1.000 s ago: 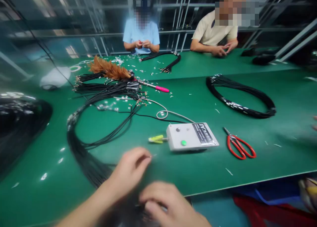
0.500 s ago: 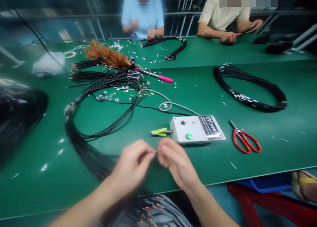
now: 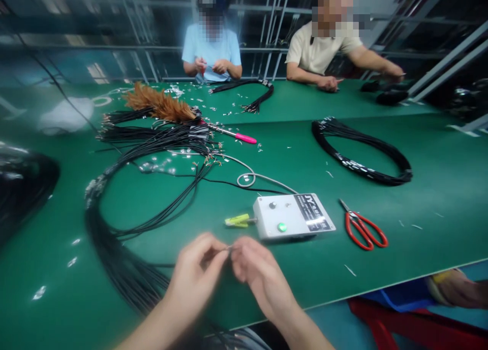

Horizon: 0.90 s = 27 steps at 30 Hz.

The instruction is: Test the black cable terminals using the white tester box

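My left hand (image 3: 196, 273) and my right hand (image 3: 253, 271) meet fingertip to fingertip low in the view, over the green table (image 3: 438, 151). Both are pinched on a thin wire end between them; the piece is small and blurred. Just beyond them lies a white test box (image 3: 292, 215) with a green button and a yellow-green clip (image 3: 237, 221) at its left end. A thick bundle of black wires (image 3: 114, 248) curves from the left down toward my lap.
Red scissors (image 3: 362, 229) lie right of the box. A second black wire loop (image 3: 362, 149) rests at the right. A feather duster (image 3: 160, 103) with a pink handle lies at the back left. Two people sit across the table, handling wires. Metal scraps dot the surface.
My right hand came up from my lap and joined the left hand in a pinch. The view has shifted slightly.
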Motion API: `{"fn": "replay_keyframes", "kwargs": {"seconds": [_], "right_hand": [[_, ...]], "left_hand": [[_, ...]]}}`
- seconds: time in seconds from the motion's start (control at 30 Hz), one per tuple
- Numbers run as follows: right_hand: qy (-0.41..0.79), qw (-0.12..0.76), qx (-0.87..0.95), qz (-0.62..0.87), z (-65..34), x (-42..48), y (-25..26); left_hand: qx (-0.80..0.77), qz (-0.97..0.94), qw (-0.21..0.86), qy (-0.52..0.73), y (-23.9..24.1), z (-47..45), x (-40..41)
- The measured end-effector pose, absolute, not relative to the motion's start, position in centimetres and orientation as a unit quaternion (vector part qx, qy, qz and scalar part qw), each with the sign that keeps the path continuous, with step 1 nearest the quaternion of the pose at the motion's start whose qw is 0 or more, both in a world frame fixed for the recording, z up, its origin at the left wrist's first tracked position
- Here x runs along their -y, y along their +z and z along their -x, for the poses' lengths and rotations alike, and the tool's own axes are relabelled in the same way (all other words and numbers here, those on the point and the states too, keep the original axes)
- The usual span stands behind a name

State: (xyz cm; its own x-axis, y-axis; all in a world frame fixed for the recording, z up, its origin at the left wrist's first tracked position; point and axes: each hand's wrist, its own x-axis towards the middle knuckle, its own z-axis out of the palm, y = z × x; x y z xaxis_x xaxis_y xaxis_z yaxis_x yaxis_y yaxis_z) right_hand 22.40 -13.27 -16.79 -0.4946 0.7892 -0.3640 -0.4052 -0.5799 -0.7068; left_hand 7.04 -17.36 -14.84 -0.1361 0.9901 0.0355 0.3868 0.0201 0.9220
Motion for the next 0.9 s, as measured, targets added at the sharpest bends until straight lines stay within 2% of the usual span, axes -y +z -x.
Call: {"fn": "replay_keyframes", "kwargs": {"seconds": [0.43, 0.9], "right_hand": [[0.762, 0.408, 0.311, 0.395, -19.7, 13.9, -17.2], [0.793, 0.441, 0.232, 0.351, -18.8, 14.2, -16.5]], "left_hand": [[-0.587, -0.439, 0.459, 0.502, -15.1, -6.9, 17.5], [-0.574, -0.404, 0.478, 0.528, -15.8, -6.9, 17.6]]}}
